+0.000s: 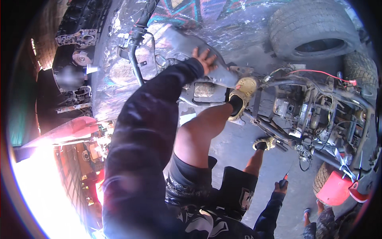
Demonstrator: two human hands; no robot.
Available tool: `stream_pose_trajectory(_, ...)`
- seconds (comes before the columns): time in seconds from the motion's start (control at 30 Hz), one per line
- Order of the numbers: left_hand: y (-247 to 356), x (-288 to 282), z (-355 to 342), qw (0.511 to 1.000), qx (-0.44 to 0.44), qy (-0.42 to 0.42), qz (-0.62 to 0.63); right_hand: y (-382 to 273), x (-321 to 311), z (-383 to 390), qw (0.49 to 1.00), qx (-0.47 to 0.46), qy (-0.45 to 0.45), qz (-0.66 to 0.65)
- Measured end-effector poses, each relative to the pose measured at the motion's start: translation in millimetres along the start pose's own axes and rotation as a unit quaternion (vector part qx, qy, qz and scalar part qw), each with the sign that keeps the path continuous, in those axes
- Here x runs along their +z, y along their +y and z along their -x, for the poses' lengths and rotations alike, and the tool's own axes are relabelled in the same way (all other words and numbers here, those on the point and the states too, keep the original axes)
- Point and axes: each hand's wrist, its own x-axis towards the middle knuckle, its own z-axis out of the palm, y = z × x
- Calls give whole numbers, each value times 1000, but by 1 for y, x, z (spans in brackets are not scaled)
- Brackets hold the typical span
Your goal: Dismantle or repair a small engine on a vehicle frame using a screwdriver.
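Observation:
My left hand (204, 60) lies with fingers spread on a curved grey panel (222, 72), just right of handlebars (138, 36) and their cables. My left foot, in a tan clog (246, 87), is raised onto the bare metal frame (274, 83) of a vehicle, with engine parts (287, 107) and a red wire on the right. My other clog (269, 143) is lower, beside the frame. At the lower right, my right hand (281, 188) grips a slim tool (285, 179) with a red and dark handle, perhaps a screwdriver.
A large tyre (278, 28) lies at the top right, another (360, 67) beside it. A red plastic container (334, 189) sits at the lower right, near another person's legs (318, 217). Metal parts (75, 38) line the left, by a bright opening. The concrete floor (230, 147) shows below.

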Motion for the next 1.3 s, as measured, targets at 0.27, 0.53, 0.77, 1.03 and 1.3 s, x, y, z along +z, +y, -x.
stream_pose_trajectory(0.27, -141, 6, 8, 722, -469, -43, 507, 8, -12, 8, 999, -23, 20, 25)
stream_pose_trajectory(0.53, -199, 124, -43, 793, -363, -29, 488, -10, -1, 11, 999, 15, 22, 45)
stream_pose_trajectory(0.77, -212, 176, -45, 943, -258, -6, 209, -24, 16, 4, 999, 21, 22, 31)
stream_pose_trajectory(1.03, -113, 84, -93, 831, -376, -346, 219, -108, 29, -10, 998, 29, 29, 58)
stream_pose_trajectory(1.3, -71, 103, -49, 976, -141, -124, 112, -148, 20, -11, 999, -23, 34, 20)
